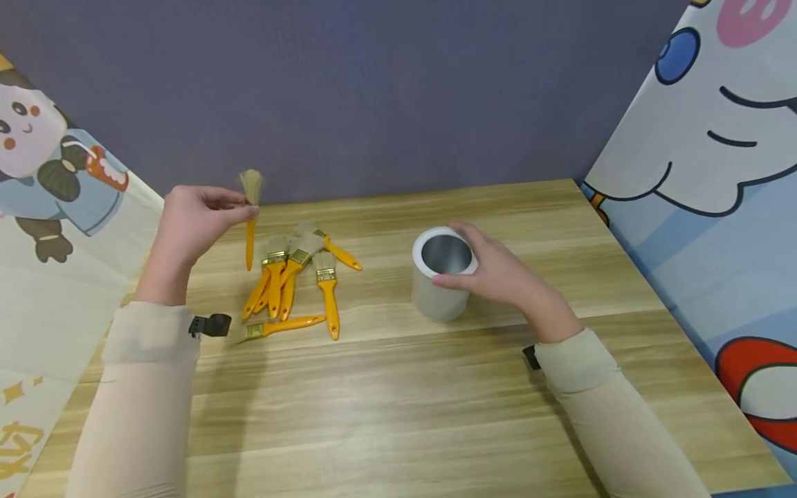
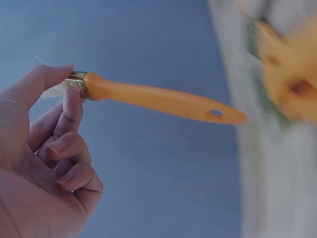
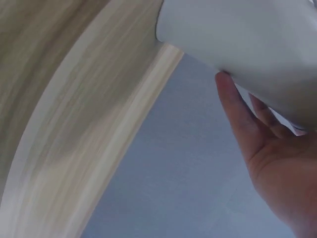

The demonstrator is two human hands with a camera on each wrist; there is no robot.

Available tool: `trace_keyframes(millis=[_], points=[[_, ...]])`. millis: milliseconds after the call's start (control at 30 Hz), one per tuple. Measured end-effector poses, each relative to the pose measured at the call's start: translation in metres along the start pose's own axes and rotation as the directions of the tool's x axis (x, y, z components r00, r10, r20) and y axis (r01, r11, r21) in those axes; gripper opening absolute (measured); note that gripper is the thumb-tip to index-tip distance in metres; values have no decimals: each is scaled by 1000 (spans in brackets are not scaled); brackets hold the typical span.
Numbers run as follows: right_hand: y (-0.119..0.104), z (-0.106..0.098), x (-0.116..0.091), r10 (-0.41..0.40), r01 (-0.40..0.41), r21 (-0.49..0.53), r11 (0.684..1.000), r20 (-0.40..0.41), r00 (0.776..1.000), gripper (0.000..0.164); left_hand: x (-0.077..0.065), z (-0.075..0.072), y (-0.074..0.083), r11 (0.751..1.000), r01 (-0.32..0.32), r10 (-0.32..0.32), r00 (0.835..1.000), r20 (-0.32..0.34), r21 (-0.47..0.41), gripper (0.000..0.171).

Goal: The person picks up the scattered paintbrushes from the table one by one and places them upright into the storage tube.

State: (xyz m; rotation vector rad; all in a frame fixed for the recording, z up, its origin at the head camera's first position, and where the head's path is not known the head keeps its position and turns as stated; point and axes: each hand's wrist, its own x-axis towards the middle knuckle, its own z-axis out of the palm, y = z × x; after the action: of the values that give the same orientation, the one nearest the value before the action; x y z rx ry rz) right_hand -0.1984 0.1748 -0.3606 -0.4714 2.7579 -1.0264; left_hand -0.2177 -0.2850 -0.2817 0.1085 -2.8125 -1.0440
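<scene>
In the head view my left hand point(image 1: 198, 220) pinches a paintbrush point(image 1: 250, 245) above the table, bristles up and yellow handle pointing down. The left wrist view shows thumb and forefinger at the brush's brass ferrule point(image 2: 79, 85), with the other fingers curled loosely beside it. A light grey, open-topped can point(image 1: 438, 301) stands on the table, right of the middle. My right hand point(image 1: 495, 266) holds it near the rim from the right, thumb in front and fingers behind. No brush shows inside the can.
Several paintbrushes point(image 1: 275, 280) with yellow handles lie in an overlapping pile below the left hand. One single brush point(image 1: 330, 304) lies at the pile's right, another brush point(image 1: 292, 324) lies crosswise in front. A grey wall point(image 1: 373, 104) borders the wooden table's point(image 1: 386, 415) back edge.
</scene>
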Motion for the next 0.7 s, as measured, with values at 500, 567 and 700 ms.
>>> trace_keyframes(millis=[500, 567, 700], points=[[3, 1, 5, -31, 32, 120, 992, -11, 999, 102, -31, 35, 128, 906, -205, 247, 967, 69, -370, 31], [3, 1, 5, -27, 27, 122, 992, -3, 1000, 102, -34, 42, 143, 892, -224, 277, 957, 84, -393, 30], [2, 0, 4, -27, 26, 138, 990, 7, 1000, 102, -35, 58, 168, 862, -256, 335, 935, 114, -437, 29]])
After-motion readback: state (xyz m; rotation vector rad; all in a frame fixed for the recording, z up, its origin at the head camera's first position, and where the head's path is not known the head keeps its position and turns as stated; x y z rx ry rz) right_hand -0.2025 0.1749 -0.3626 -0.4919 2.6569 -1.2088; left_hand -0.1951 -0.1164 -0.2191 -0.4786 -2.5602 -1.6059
